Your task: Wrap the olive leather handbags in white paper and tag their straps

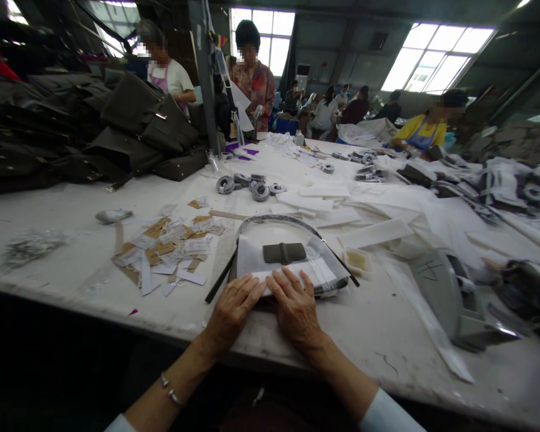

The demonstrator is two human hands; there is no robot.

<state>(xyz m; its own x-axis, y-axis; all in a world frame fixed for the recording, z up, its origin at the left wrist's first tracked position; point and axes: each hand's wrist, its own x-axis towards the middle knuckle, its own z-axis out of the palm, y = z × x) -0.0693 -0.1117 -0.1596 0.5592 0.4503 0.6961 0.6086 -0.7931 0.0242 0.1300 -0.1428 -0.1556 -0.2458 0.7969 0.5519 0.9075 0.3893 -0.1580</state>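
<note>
A dark olive handbag [339, 284] lies on the table in front of me, its body mostly covered by a white wrapping sheet [252, 255]. Its wrapped handle [279, 218] arches away from me. On top, a dark flap tab [284, 253] shows through. My left hand [234, 309] is closed over the sheet's near edge at the left, fingers together. Beside it, my right hand [297, 309] grips the same edge, fingertips resting on the white layer. Both thumbs are largely hidden. A dark strap [220, 279] sticks out left of the bag.
Paper tags [171, 252] lie scattered to the left, near a clear plastic bag of small parts [33, 247]. Wrapped strap coils [260, 191] sit behind. A tape dispenser [450, 294] and white sheets [378, 233] are to the right. Dark bags [130, 129] are piled left; co-workers stand beyond.
</note>
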